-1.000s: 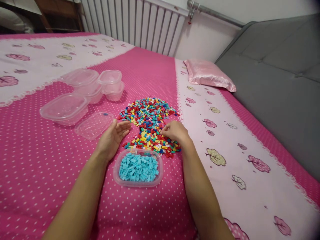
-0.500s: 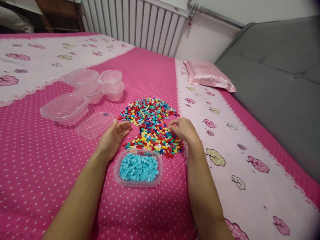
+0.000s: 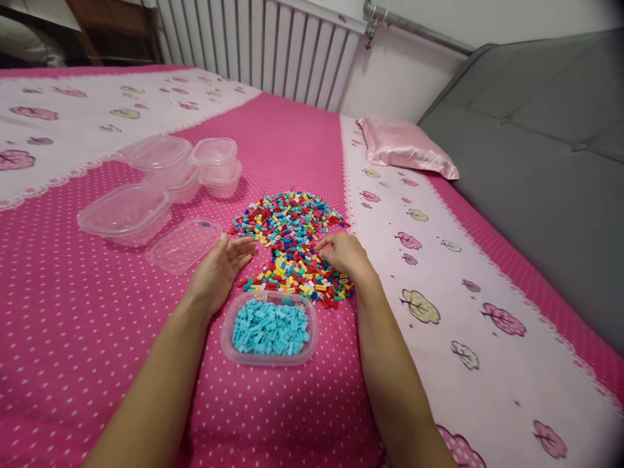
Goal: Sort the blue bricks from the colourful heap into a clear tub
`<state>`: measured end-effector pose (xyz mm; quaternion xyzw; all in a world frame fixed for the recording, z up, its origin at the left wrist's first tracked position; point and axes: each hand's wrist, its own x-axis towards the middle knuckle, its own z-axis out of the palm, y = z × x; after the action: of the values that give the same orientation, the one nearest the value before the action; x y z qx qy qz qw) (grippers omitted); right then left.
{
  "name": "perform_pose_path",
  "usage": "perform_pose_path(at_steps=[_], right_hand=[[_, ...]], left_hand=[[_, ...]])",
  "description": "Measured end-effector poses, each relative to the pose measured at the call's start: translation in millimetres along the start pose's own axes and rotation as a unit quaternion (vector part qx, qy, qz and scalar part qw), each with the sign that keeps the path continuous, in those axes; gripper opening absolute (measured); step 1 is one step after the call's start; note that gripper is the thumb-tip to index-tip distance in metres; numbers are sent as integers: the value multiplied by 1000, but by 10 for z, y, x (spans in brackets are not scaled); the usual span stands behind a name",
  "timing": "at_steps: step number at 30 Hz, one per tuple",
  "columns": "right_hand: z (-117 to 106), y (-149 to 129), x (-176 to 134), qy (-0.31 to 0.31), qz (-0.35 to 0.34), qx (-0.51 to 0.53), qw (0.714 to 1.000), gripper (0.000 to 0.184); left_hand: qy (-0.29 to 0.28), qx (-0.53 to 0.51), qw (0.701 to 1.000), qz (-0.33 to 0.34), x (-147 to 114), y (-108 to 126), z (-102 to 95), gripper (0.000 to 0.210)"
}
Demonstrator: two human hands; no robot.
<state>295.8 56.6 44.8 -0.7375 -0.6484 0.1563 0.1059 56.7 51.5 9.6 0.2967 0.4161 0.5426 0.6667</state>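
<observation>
Small toy building bricks in mixed colours lie in a heap (image 3: 297, 218) on the bed. My left hand (image 3: 221, 266) rests at the heap's left edge, fingers stretched out and palm turned toward the bricks, holding nothing. Over the right part of the heap is my right hand (image 3: 344, 252), its thumb and fingertips drawn together in a pinch. Whatever is between those fingertips is too small to make out. Between my forearms stands a clear plastic container (image 3: 314, 338) with many light blue bricks (image 3: 270, 327) in it.
A clear lid (image 3: 182, 247) lies flat left of my left hand. Beyond it stand several clear plastic containers, among them a large one (image 3: 124, 211) and a small stack (image 3: 217, 166). A pink pillow (image 3: 407, 148) lies by the grey headboard (image 3: 531, 117). A radiator (image 3: 263, 49) lines the wall.
My right hand has moved a little to the left over the heap. My left hand and the container of light blue bricks are where they were.
</observation>
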Motion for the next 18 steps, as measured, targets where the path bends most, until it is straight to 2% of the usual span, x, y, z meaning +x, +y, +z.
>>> perform_pose_path(at_steps=[6, 12, 15, 18], right_hand=[[131, -96, 33, 2, -60, -11, 998, 34], [95, -76, 0, -1, -11, -22, 1000, 13], [73, -56, -1, -2, 8, -21, 1000, 12], [126, -70, 29, 36, 5, -7, 999, 17]], left_hand=[[2, 4, 1000, 0, -12, 9, 14, 46], [3, 1, 1000, 1, -13, 9, 13, 46], [5, 1, 1000, -1, -16, 13, 14, 47], [5, 0, 1000, -1, -19, 15, 15, 46]])
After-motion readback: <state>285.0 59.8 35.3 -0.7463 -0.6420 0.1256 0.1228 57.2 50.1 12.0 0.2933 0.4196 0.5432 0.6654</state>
